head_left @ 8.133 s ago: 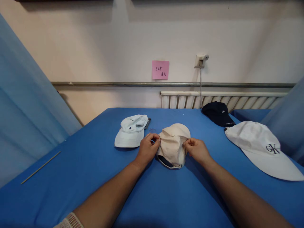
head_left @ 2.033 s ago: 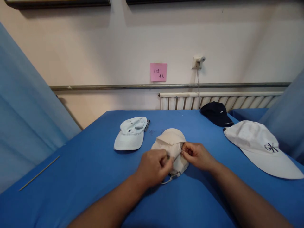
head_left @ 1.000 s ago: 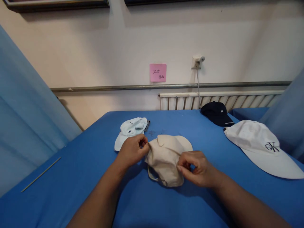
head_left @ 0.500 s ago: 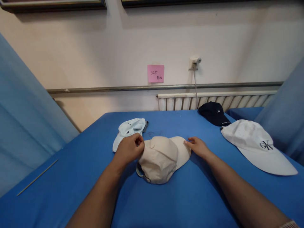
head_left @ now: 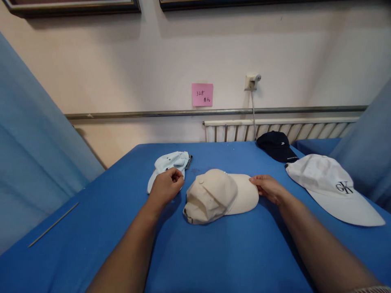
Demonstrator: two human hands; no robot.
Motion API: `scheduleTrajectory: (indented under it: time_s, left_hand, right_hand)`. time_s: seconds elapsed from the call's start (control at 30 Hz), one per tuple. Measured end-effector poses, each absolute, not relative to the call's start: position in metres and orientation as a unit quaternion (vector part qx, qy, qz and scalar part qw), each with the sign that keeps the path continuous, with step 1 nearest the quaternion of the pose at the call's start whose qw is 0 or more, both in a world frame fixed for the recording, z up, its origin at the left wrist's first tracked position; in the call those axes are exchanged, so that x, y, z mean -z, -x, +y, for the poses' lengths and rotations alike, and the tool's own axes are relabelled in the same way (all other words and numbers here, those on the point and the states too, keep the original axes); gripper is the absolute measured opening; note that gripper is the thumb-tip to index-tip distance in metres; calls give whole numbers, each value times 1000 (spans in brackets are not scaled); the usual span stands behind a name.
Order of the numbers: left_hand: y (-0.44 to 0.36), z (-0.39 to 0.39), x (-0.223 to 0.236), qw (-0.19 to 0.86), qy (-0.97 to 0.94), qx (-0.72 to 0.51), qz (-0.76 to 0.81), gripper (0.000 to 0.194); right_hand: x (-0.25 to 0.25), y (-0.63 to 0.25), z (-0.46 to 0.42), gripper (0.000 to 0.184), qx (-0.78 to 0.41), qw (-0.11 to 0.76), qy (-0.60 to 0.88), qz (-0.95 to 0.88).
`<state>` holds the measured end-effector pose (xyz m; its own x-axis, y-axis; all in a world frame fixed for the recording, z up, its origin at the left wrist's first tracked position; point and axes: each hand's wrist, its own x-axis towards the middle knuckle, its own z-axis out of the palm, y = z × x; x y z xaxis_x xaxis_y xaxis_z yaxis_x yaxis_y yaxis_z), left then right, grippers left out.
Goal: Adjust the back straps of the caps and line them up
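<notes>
A beige cap (head_left: 218, 195) lies crown up in the middle of the blue table (head_left: 214, 252), its brim pointing right. My right hand (head_left: 269, 188) pinches the right edge of that brim with thumb and fingertips. My left hand (head_left: 166, 187) is curled into a loose fist just left of the beige cap, a small gap apart from it. It hovers over the brim of a pale blue cap (head_left: 169, 162) and nothing shows in its fingers.
A white cap with a dark logo (head_left: 330, 185) lies at the right, a navy cap (head_left: 276, 145) behind it. A thin rod (head_left: 53, 224) rests near the left edge. Blue curtains flank both sides. A radiator (head_left: 275, 129) and a pink note (head_left: 202, 94) are on the wall.
The beige cap was turned crown up with its brim to the right and slid slightly rightward. My left hand let go of it; my right hand moved to the brim's edge.
</notes>
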<state>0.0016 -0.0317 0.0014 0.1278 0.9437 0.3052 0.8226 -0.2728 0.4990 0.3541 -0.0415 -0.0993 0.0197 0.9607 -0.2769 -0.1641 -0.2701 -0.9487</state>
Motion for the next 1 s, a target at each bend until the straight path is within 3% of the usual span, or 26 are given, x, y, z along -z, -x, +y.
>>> scheduleTrajectory:
  time_s: [0.27,0.53,1.0]
  left_hand:
    - [-8,-33,3,123,-742,-296,589,17]
    - [-19,-28,26,179,-782,-238,548,18]
    - [-34,-23,47,250,-812,-111,515,22]
  right_hand:
    - [108,-364,-34,11,-591,594,489,-242]
    - [118,-374,8,11,-480,736,458,-135]
    - [143,-402,101,17,-429,750,498,-74]
